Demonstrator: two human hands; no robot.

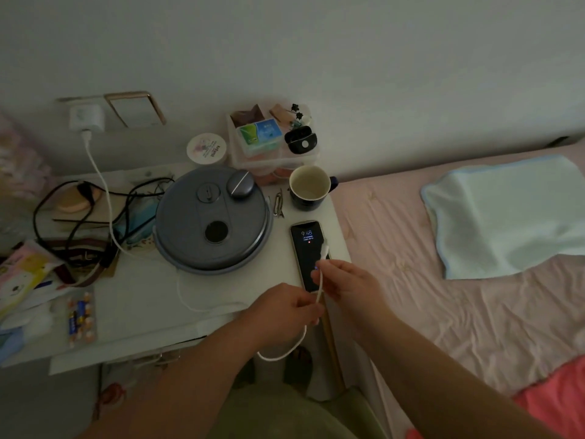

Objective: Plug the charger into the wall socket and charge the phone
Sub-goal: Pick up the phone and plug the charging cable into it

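A white charger (86,118) sits in the wall socket at the upper left. Its white cable (100,191) runs down across the bedside table (142,280) and loops off the front edge. The phone (307,251) lies face up near the table's right edge, its screen lit with the time. My left hand (286,307) pinches the cable just below the phone. My right hand (346,283) holds the cable higher up, over the phone's lower half. The cable's plug end (325,250) hangs above the screen, apart from the phone's port.
A round grey-blue lid (212,221) fills the table's middle. A dark mug (310,188) stands behind the phone, hair clips (278,204) beside it. Black cords (79,217), batteries (79,318) and packets clutter the left. A storage box (272,137) sits at the wall. The pink bed (459,280) lies right.
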